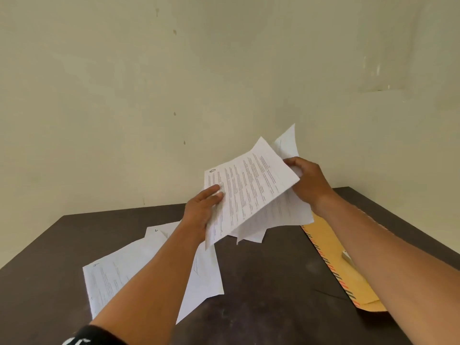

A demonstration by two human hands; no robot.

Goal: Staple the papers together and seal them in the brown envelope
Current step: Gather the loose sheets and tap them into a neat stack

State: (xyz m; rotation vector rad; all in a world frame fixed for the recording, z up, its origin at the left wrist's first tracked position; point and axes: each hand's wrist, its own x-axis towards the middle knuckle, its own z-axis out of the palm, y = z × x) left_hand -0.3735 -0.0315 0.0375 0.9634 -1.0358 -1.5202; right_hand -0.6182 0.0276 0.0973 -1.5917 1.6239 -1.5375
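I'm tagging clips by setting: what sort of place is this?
Likely a plain room with a desk for paperwork: a dark table by a bare cream wall, with printed papers and a brown envelope lying on it.

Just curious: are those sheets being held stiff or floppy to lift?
Probably floppy: the held sheets curl and sag between the left hand and right hand. Likely light and prone to sliding, since they fan apart unevenly.

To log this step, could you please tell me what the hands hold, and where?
Both hold the loose printed sheets: the left hand pinches their left edge, the right hand grips their right edge.
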